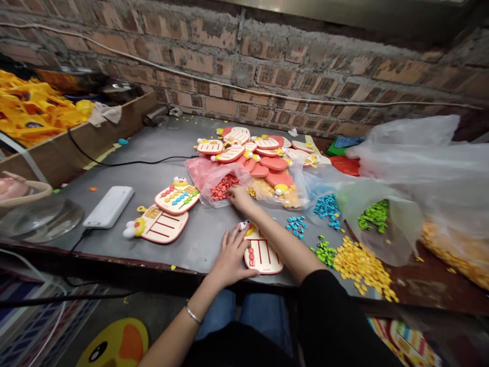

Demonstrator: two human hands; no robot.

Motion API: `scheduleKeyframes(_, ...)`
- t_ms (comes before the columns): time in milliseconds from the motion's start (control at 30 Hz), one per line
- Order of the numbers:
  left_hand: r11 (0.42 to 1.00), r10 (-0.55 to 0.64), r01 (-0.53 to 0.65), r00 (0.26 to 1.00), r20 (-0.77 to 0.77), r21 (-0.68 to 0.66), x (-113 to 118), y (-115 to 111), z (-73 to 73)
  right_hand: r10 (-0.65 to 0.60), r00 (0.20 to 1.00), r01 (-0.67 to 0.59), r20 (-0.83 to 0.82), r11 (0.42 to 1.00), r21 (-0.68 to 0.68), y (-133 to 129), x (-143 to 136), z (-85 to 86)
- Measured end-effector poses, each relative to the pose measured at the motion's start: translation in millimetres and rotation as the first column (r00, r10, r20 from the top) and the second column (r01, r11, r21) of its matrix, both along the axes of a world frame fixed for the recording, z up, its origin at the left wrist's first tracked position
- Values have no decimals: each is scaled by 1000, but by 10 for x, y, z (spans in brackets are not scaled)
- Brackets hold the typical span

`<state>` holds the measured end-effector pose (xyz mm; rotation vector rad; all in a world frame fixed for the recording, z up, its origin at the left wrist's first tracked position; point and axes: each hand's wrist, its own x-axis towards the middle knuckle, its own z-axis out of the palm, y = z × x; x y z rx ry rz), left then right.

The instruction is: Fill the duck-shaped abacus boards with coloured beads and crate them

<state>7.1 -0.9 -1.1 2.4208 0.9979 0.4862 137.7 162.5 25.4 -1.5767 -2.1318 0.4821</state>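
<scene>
The left hand (230, 256) is spread open on the near toy board (264, 255), which has red beads (251, 256) in its left slot. The right hand (240, 198) reaches to the bag of red bits (224, 187), farther off; I cannot tell if its fingers grip one. Blue bits (296, 226), green bits (324, 253) and yellow bits (362, 264) lie to the right

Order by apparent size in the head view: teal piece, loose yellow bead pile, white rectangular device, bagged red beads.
Largest to smallest:
Loose yellow bead pile
White rectangular device
Bagged red beads
Teal piece
</scene>
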Motion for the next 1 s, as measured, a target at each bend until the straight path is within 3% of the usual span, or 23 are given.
scheduleKeyframes(100,1000,-2,2,1000,-5,5,-3,1,-7,-5,989,0,148,999,32,106,-111,-77)
scheduleKeyframes(233,1000,-6,6,1000,-13,-12,3,9,4,9,979,-22,202,998,64,63,3,-152)
scheduleKeyframes(367,1000,-3,3,1000,-10,-7,3,11,13,66,988,-77,140,994,74,33,167,-217)
scheduleKeyframes(500,1000,-15,15,1000,6,3,-2,11,7,81,996,-78,-37,993,85,-34,278,-194)
scheduleKeyframes(600,1000,-17,17,1000,26,8,-1,11,1,70,969,-34,-237,988,149,-276,444,-72)
scheduleKeyframes(733,1000,-14,14,999,30,9,0,10,-2,51,915,13,-401,988,154,-866,838,149)
scheduleKeyframes(867,1000,-22,22,999,33,15,-5,11,-12,17,955,29,-295,988,152,-1393,1182,212)
scheduleKeyframes(1000,999,-28,28,999,27,29,-8,12,-21,-29,997,37,-75,993,112,-1561,1244,13)
